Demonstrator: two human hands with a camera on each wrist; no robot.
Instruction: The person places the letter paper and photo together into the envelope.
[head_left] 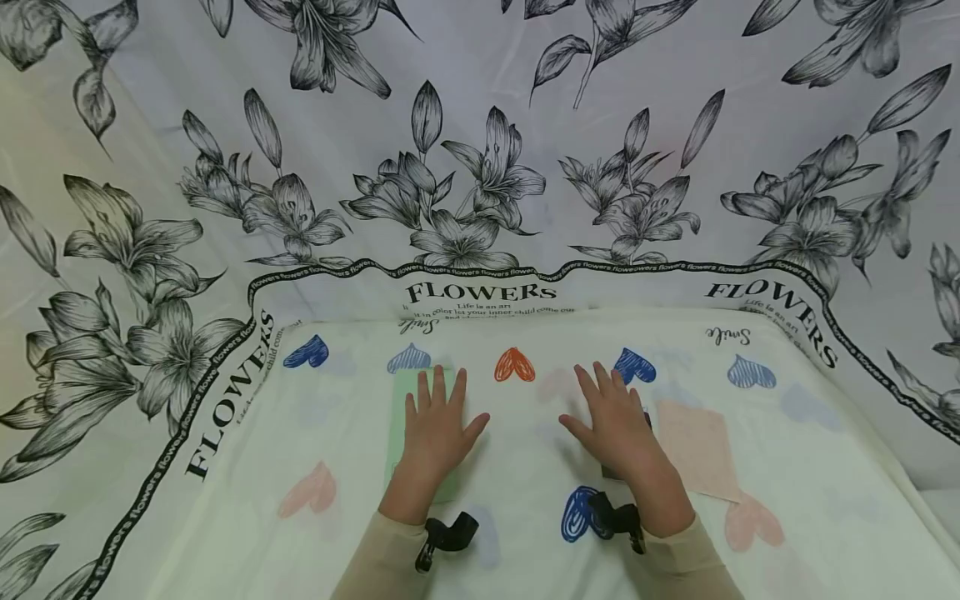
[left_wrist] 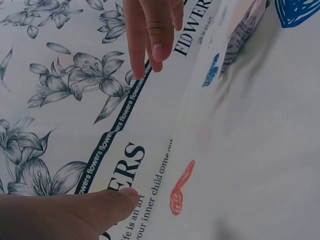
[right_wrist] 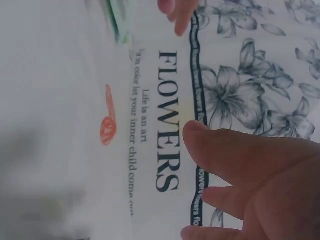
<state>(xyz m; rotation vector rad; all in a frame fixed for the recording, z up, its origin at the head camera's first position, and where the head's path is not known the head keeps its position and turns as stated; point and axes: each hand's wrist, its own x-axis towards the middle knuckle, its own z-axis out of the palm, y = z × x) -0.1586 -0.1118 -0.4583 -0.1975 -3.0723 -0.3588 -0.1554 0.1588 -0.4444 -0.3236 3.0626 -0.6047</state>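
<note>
Both hands are held backs upward over the counter (head_left: 517,458), which is covered with a heart-printed cloth (head_left: 525,550). The long green piece (head_left: 397,429) lies beneath the left hand (head_left: 433,433), partly hidden by it; the dark piece (head_left: 612,472) lies beneath the right hand (head_left: 618,429), with only its edges seen. The fingers (head_left: 440,387) of both hands are spread wide and nothing is seen gripped, though whether the pieces are touched cannot be told. The pink sheet (head_left: 697,450) is laid just beside the right hand, on its outer side.

Since the pieces seem thin and flat, they would best be taken by an edge, with the fingers narrowed there, rather than pinched at the middle, where cloth could be gathered too. The cloth looks soft and may be dragged, so pressure should be kept light. The outline of the dark piece would best be uncovered before any grasp is made, and care should be taken that the pink sheet is not brushed aside by the right hand
</note>
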